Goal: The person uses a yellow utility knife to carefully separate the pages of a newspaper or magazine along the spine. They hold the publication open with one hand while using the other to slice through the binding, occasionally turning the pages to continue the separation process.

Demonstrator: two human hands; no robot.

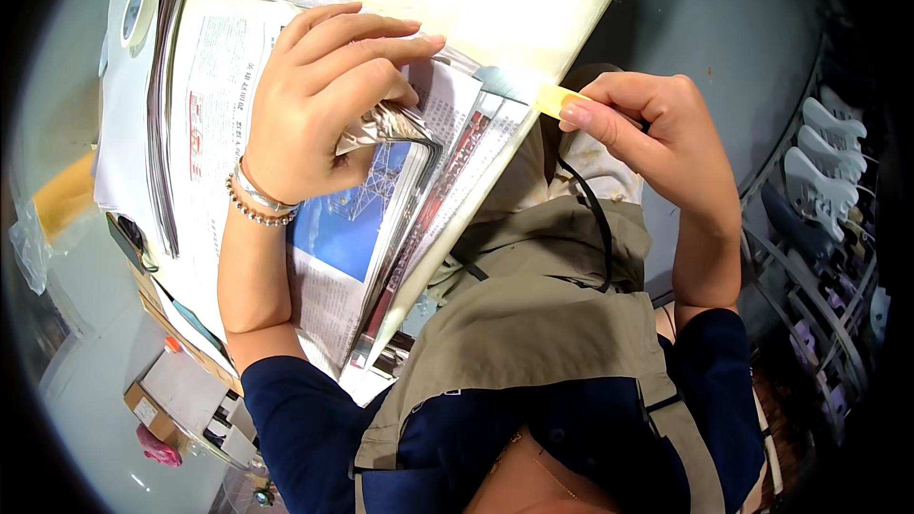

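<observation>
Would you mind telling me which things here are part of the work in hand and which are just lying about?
In hand:
- left hand pinching a crumpled silvery wrap
- right hand holding a yellow strip
- newspaper stack under the left hand

Lying about:
- tape roll
- paper pile
- cardboard box on the floor
- rack of white parts
</observation>
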